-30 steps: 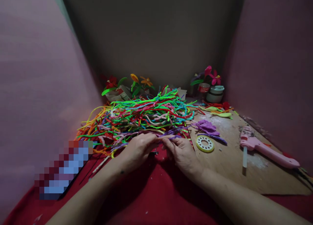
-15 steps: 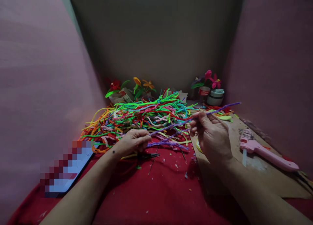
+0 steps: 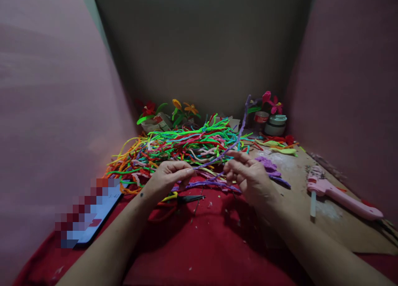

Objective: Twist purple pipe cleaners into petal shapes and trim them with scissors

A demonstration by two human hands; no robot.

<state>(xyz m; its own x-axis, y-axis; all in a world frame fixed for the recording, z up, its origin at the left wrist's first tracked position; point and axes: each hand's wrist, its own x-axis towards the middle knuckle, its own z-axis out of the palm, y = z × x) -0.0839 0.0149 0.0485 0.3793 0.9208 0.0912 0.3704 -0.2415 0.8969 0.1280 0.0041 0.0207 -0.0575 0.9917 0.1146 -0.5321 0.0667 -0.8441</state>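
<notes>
My left hand [image 3: 169, 177] is pinched on one end of a purple pipe cleaner [image 3: 231, 147], just in front of a big heap of coloured pipe cleaners [image 3: 183, 147]. My right hand [image 3: 248, 176] grips the same purple stem further along, and its free end bends up and away toward the back. More purple stems [image 3: 211, 185] lie on the red cloth [image 3: 199, 244] under my hands. Small pliers [image 3: 183, 198] with red and yellow handles lie below my left hand.
A pink glue gun [image 3: 338, 194] rests on a cardboard sheet [image 3: 336, 228] at right, near purple pipe-cleaner pieces [image 3: 269, 165]. Pipe-cleaner flowers [image 3: 180, 107] and small jars [image 3: 275, 124] stand along the back wall. A phone [image 3: 93, 213] lies at left. Pink walls close in both sides.
My right hand drew the purple stem out to the right, then came back toward my left hand; the stem's free end now points up instead of out to the right.
</notes>
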